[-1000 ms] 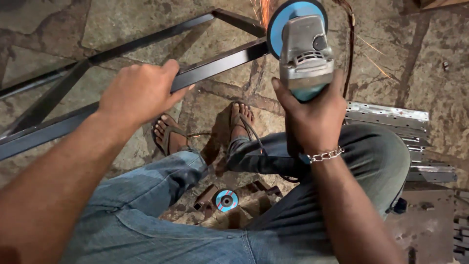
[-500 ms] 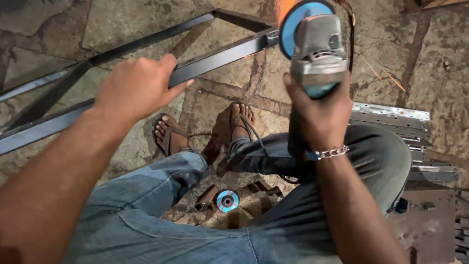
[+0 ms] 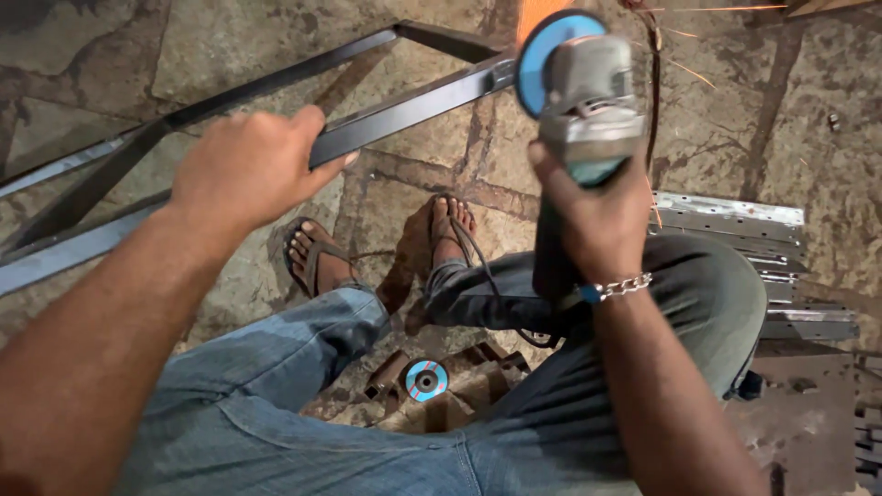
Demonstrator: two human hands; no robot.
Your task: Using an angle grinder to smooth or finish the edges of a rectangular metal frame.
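Grasping the angle grinder (image 3: 583, 92), the right hand (image 3: 593, 207) presses its blue disc on the steel frame (image 3: 404, 106), sparks above. Left hand (image 3: 248, 165) is clenched on the frame, left of the grinder.

Grinder disc (image 3: 549, 57) contact hidden; frame (image 3: 404, 108) cut off left.

Frame bar (image 3: 404, 110), upper centre: dark metal, smooth, semi-gloss. Angle grinder (image 3: 588, 101), upper right: grey housing, matt, dusty; blue disc guard smooth. Stone floor (image 3: 827, 101): rough, matt, cracked. Perforated strips (image 3: 735, 216), right edge: bare metal, bright, scuffed. Jeans (image 3: 303, 404), bottom: blue denim, matt weave. Bracelet (image 3: 620, 287), right of centre: shiny metal chain. Spare disc (image 3: 426, 379), lower centre: blue, glossy.
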